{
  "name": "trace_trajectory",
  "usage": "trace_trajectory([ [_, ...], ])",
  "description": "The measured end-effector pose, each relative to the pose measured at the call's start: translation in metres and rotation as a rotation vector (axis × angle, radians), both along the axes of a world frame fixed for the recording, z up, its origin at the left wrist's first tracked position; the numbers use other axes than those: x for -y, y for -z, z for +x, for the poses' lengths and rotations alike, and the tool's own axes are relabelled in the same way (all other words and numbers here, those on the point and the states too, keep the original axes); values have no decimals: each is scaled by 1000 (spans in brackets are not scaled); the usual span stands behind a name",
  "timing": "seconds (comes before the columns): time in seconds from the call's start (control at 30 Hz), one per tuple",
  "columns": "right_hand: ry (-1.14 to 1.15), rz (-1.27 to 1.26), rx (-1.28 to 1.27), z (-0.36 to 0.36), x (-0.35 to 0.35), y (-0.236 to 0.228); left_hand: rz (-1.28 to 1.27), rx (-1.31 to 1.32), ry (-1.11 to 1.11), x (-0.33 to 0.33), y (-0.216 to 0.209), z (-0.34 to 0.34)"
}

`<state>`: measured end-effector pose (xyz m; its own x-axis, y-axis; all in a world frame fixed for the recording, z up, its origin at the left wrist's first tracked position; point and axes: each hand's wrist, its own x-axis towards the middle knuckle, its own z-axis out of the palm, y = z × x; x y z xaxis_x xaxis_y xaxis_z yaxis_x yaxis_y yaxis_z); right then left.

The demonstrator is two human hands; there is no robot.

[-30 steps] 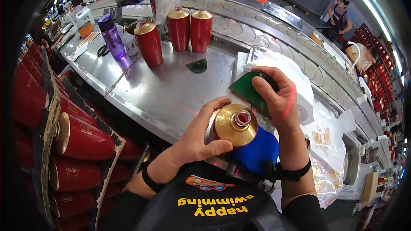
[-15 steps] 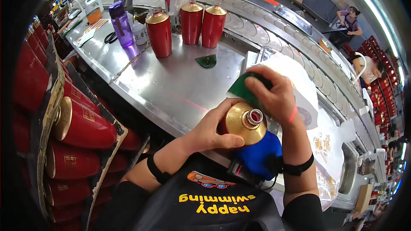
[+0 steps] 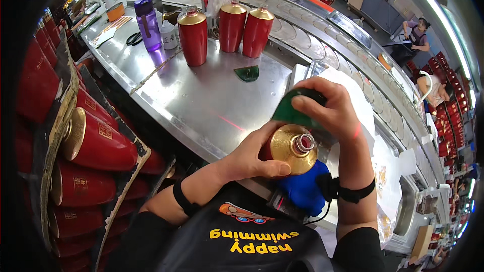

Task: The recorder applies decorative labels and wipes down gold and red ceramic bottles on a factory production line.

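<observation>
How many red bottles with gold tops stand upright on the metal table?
3. One red bottle stands at the left, beside the purple bottle. The second and third stand close together to its right. More may be hidden behind them.

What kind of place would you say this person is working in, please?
Most likely a bottling or packing line in a factory: red bottles with gold shoulders stand on a steel worktable, a curved conveyor runs behind, and more red bottles are stacked at the left.

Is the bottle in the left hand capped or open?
Open: the bottle in the left hand shows a bare, capless neck with its round mouth facing the camera.
</observation>
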<state>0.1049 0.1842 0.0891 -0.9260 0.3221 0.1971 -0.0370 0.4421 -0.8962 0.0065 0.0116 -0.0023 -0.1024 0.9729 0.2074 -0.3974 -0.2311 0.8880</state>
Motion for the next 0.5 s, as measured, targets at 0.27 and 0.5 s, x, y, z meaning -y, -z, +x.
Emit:
trace_trajectory([
  [0.27,33,248,-4,-12,0,2,-84,-86,181,-7,6,-22],
  [0.5,68,252,1,-9,1,3,-33,-91,112,-9,7,-20],
])
